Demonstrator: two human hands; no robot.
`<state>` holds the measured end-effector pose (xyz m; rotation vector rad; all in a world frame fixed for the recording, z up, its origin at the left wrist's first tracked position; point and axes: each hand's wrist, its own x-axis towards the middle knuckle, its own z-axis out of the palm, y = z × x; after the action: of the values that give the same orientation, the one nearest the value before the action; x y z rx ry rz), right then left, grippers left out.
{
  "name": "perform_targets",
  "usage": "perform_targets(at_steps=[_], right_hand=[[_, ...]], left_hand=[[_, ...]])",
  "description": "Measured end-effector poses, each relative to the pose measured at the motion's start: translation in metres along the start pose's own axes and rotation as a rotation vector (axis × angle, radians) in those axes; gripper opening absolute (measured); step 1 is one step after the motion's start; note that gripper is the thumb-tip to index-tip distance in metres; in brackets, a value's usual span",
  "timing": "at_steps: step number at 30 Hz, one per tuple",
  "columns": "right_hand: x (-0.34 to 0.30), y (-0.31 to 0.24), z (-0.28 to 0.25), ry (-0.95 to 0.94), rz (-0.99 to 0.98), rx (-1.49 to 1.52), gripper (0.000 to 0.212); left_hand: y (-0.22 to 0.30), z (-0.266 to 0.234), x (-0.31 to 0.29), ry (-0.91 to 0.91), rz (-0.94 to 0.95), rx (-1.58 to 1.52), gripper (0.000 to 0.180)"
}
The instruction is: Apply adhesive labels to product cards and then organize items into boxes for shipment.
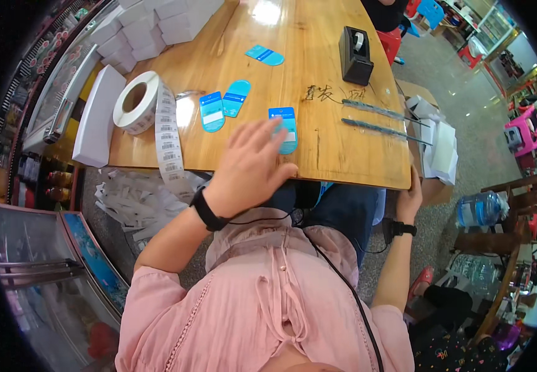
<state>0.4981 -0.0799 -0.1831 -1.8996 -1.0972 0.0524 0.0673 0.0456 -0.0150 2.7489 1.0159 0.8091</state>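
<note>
My left hand is stretched out over the near edge of the wooden table, fingers extended and thumb apart. Its fingertips overlap the left side of a blue card with a rounded end; I cannot tell whether they press on it. Two similar cards, one with a white label and one tilted behind it, lie to the left. Another blue card is farther back. At the table's right corner is my right hand, beside a cardboard box; its fingers are mostly hidden.
A roll of barcode labels trails over the front edge at left. Beside it stand a long white box and stacked white boxes. A black tape dispenser and two thin dark strips lie at right. Paper scraps litter the floor.
</note>
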Motion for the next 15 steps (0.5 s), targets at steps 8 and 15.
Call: perform_targets(at_steps=[8,15], right_hand=[[-0.024,-0.056,-0.035,0.360,0.199,0.428,0.041],[-0.054,-0.157,-0.021,0.310,-0.145,0.338,0.029]], left_hand=[[-0.030,-0.020,-0.015,-0.127,-0.124,0.360,0.069],[-0.010,-0.034,-0.053,-0.035,-0.126,-0.003,0.058]])
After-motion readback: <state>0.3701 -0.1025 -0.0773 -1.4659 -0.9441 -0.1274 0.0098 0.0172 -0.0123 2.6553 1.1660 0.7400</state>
